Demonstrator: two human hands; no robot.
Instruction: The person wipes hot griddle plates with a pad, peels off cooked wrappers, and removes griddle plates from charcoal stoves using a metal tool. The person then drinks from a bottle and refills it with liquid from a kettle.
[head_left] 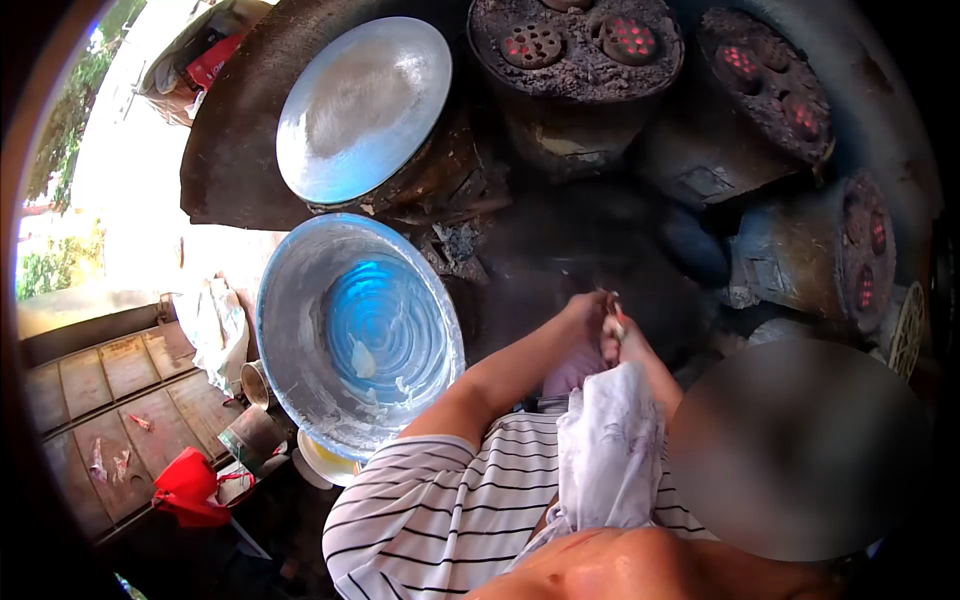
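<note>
My left hand (590,312) and my right hand (630,343) are together in front of my body, touching or almost touching. The fingers of both look closed. From between them sticks a thin reddish item with a pale tip (619,312), apparently gripped in my right hand; it is too small to name. What my left fingers hold, if anything, is hidden. A white cloth (612,450) hangs down my chest, over a striped shirt (500,455). Left of my forearm stands a big blue basin (440,300) with whitish paste smeared on its wall and bottom.
A round metal plate (365,110) lies on a drum at the upper left. Several drum stoves (575,115) with glowing briquettes curve along the back and right. At the left, a brown panelled surface (150,385) holds a red bag (190,488), metal cans (255,435) and a white bag (213,330).
</note>
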